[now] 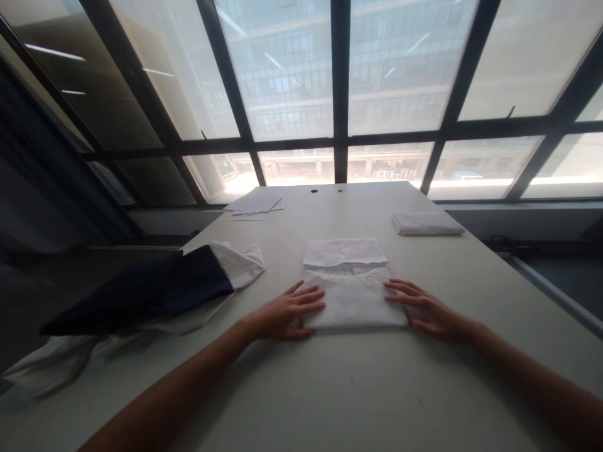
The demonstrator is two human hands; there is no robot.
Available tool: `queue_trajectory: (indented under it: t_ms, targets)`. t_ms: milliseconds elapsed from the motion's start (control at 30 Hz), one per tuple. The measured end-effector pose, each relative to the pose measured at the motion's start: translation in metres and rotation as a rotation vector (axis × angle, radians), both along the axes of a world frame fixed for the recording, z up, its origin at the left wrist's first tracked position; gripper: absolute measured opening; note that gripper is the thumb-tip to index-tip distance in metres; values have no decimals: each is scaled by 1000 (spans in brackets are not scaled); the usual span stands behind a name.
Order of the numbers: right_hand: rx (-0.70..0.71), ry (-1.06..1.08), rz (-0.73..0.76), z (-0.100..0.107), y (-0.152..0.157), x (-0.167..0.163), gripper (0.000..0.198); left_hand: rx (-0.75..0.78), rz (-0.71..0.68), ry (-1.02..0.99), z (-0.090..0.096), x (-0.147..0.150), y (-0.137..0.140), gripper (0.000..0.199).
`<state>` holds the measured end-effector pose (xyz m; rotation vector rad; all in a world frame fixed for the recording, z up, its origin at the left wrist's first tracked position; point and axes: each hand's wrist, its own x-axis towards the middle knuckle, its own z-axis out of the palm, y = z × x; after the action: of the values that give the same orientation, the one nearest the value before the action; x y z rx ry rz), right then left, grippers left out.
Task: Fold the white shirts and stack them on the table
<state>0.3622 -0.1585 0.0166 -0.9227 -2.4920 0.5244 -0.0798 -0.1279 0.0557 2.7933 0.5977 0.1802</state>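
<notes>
A white cloth garment (351,301), partly folded, lies flat in front of me; its exact kind I cannot make out. Its far part forms a separate flap, with a narrow gap before the nearer folded panel. My left hand (289,311) rests at the garment's left edge, fingers stretched out over the fabric. On the opposite edge lies my right hand (421,307), its fingers spread and touching the cloth. Neither hand grips anything.
On the white table (358,389), a folded white cloth (426,224) lies at the far right. Dark navy fabric (155,285) and crumpled white cloth (240,263) are heaped at the left edge. Paper sheets (257,202) lie at the back left, before large windows.
</notes>
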Motion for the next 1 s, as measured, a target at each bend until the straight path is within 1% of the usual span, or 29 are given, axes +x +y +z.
queue_trajectory:
  t_ms: [33,133,200,267,400,533,633,733,833,1000]
  targets:
    - [-12,0,0,2,-1,-2,54,21,-12,-1,1,1,0,76]
    - [-32,4,-7,7,-5,-7,52,45,-50,-16,1,2,1,83]
    - [-33,-14,-7,8,-7,-9,54,59,-50,-33,1,1,2,87]
    - [-22,-63,-11,8,-10,-12,60,80,-31,-56,2,-2,4,87]
    - [54,-144,-72,3,-11,-21,73,121,6,-95,4,-9,12,77]
    - [132,-176,-110,-1,-9,-32,70,190,38,-111,-4,-12,23,63]
    - [144,-191,-112,-2,-10,-39,69,282,66,-138,-11,-10,29,52]
    - [150,-182,-116,-1,-11,-44,70,338,89,-202,-15,-6,30,44]
    - [187,-139,-118,-2,-11,-45,71,310,71,-289,-14,-1,23,42]
    - [261,-31,-23,-7,-3,-37,69,128,34,-453,-12,13,5,35]
